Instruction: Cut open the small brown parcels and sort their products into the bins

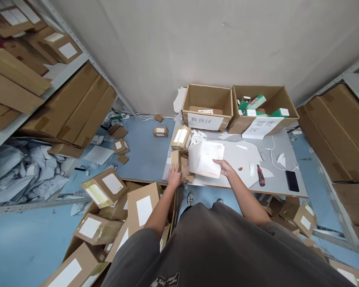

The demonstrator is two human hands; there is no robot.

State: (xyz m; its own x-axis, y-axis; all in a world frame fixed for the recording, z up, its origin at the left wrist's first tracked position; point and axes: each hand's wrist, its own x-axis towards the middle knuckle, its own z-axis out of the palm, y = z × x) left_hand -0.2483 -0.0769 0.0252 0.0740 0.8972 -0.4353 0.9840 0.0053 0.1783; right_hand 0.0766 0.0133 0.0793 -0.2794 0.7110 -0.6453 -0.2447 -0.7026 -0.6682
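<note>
My right hand (223, 167) grips the near right corner of a white padded packet (205, 158), holding it just above the grey table (275, 179). My left hand (174, 176) rests with its fingers stretched on the near edge of a small opened cardboard box (182, 163) at the table's left front corner. The packet overlaps the right side of that box. A second small labelled box (181, 137) stands just behind it.
Two open cartons with paper signs stand at the back of the table: the left one (208, 107) and the right one (265, 107) holding green boxes. A red cutter (260, 175), a black phone (292, 181) and a white cable (275, 153) lie right. Labelled parcels (104, 187) pile on the floor left.
</note>
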